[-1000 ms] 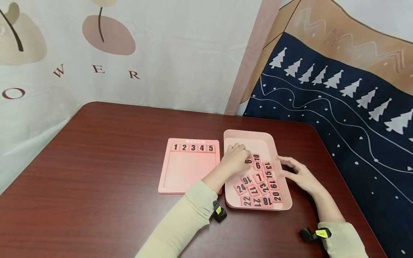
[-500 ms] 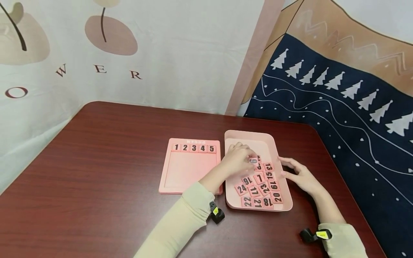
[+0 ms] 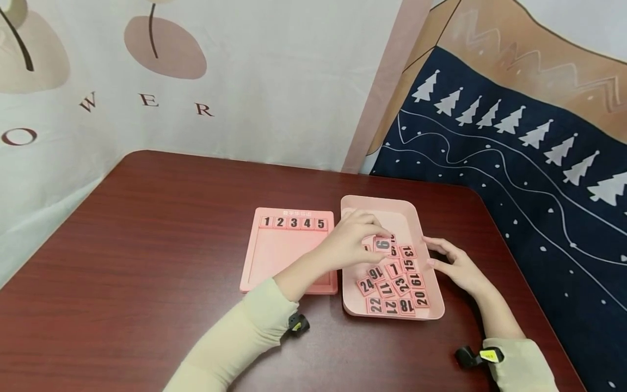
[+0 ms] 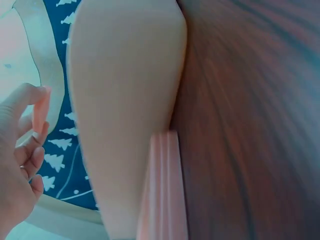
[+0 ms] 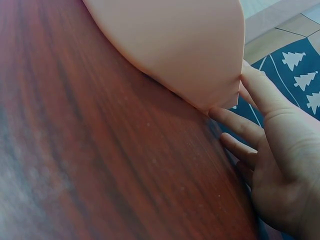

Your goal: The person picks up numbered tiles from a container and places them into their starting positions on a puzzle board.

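Note:
My left hand (image 3: 349,239) pinches a pink number tile (image 3: 382,244) between thumb and fingers, above the tray's loose tiles. Its digit looks like a 6 or a 9. In the left wrist view the tile (image 4: 41,111) appears edge-on in the fingertips. More number tiles (image 3: 385,289), in mixed orientations, lie in the pink tray (image 3: 380,203); the left hand hides a few. My right hand (image 3: 455,265) rests its fingertips against the tray's right side; the right wrist view shows these fingers (image 5: 239,125) fairly straight. Left of the tray lies a pink board (image 3: 279,256) with tiles 1 to 5 in its top row.
Both pink pieces sit on a dark red-brown wooden table (image 3: 147,261). Behind it hangs a pale curtain (image 3: 274,81), with a navy tree-patterned cloth (image 3: 490,147) along the right. Each sleeve carries a small black wrist camera (image 3: 299,324).
My left hand has drawn the pinched tile up from the pile, and its forearm has swung left. The right hand has stayed at the tray's side.

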{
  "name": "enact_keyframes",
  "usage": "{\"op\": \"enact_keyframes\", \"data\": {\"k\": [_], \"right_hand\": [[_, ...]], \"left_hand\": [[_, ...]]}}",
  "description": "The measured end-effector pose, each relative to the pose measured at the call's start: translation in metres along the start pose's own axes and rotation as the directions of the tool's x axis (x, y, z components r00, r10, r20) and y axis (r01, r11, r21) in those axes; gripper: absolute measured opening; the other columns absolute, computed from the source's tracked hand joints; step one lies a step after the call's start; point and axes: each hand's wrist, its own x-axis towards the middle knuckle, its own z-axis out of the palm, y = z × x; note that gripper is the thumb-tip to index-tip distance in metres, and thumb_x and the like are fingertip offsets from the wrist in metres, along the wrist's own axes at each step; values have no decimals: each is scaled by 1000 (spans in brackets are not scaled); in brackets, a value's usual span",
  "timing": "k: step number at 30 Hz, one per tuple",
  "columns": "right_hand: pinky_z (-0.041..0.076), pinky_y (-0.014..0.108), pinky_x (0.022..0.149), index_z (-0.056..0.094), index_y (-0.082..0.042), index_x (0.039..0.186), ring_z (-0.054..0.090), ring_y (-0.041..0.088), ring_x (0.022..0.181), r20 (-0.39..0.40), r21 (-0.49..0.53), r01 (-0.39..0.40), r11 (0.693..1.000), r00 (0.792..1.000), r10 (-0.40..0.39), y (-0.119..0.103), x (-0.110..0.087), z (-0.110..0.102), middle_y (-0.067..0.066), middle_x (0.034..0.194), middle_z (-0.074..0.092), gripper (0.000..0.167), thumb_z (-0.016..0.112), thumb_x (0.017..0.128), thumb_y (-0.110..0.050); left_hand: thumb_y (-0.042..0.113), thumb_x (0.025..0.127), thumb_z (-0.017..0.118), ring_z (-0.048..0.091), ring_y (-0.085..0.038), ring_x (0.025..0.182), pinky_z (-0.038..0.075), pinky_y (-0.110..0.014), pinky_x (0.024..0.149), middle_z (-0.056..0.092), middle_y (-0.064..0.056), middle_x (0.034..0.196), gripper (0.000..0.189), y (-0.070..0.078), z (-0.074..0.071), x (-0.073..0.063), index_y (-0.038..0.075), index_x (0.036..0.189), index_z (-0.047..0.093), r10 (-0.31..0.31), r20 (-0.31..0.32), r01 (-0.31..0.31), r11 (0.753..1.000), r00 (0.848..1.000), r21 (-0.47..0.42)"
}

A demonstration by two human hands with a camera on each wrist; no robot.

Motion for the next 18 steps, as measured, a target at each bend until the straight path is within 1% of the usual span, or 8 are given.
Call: {"op": "enact_keyframes", "data": {"k": [2, 5, 8, 10, 12, 16, 18], "right_hand": [[34, 14, 94, 47, 2, 137, 47, -2, 116, 1, 0, -5, 1000, 1000, 5, -1, 0, 0, -5, 128, 56, 49, 62, 90, -1], [33, 13, 94, 46, 1, 137, 47, -2, 116, 4, -2, -12, 1000, 1000, 12, -1, 0, 0, -3, 129, 56, 49, 62, 91, -2], [33, 13, 93, 46, 1, 137, 47, -2, 116, 4, -3, -17, 1000, 1000, 17, -2, 0, 0, 1, 129, 56, 49, 62, 91, -2], [33, 13, 93, 46, 1, 138, 47, -2, 116, 6, -1, -19, 1000, 1000, 19, -2, 0, 0, 1, 129, 56, 49, 62, 91, -2], [33, 13, 93, 46, 0, 138, 47, -2, 116, 6, -1, -22, 1000, 1000, 22, -3, 0, 0, -2, 129, 56, 49, 62, 91, -3], [34, 14, 93, 47, 0, 137, 47, -3, 116, 1, 0, -28, 1000, 1000, 28, -4, 0, 0, -11, 127, 55, 49, 62, 91, -3], [33, 14, 93, 47, 0, 137, 46, -3, 116, 0, -1, -30, 1000, 1000, 30, -4, 0, 0, -12, 126, 55, 50, 63, 91, -3]], "left_hand": [[27, 78, 77, 45, -13, 110, 31, -33, 96, 60, 8, 98, 34, 0, -7, -7, 15, 109, 73, 31, -30, -32, 999, 999, -42], [23, 75, 79, 45, -12, 109, 32, -33, 94, 60, 7, 98, 34, -2, -17, -19, 13, 107, 73, 64, -67, -70, 993, 996, -97], [20, 74, 80, 45, -9, 106, 35, -31, 89, 60, 8, 100, 33, -5, -27, -31, 12, 105, 74, 80, -85, -92, 984, 993, -150], [18, 73, 81, 45, -8, 102, 37, -29, 86, 60, 8, 101, 33, -8, -34, -40, 12, 104, 74, 93, -82, -105, 980, 992, -169], [17, 72, 81, 45, -8, 98, 38, -29, 84, 60, 9, 101, 33, -12, -41, -48, 12, 104, 75, 100, -70, -111, 978, 992, -175], [16, 70, 81, 46, -9, 99, 38, -31, 86, 59, 10, 98, 34, -21, -55, -63, 14, 103, 75, 99, -25, -102, 981, 995, -167], [15, 70, 82, 47, -10, 101, 38, -33, 89, 59, 10, 98, 34, -27, -61, -71, 13, 103, 75, 89, 0, -88, 981, 996, -172]]}}
